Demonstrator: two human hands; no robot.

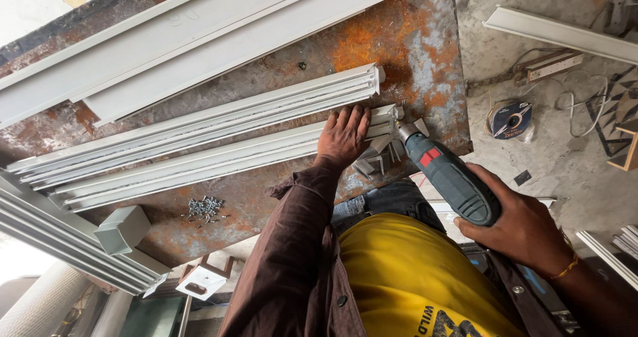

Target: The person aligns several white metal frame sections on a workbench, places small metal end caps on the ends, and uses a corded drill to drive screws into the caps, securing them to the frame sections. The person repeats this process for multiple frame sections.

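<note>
Right grip (525, 227) holds drill (446, 177); left hand (344, 136) presses white rail (219, 161).

Left hand (345, 135) flat, palm down, fingers pointing toward 12 o'clock; right hand (522, 227) at 4 o'clock, curled in closed grip.

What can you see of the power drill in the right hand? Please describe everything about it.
The power drill has a dark teal-green body that looks like plastic, with a small red patch near the front and a grey metal chuck. The right hand grips its rear, fingers wrapped over the casing. It lies tilted, with the nose pointing up-left at the end of a white metal profile, which the left hand presses onto the rusty table. The bit itself is too small to tell.
</note>
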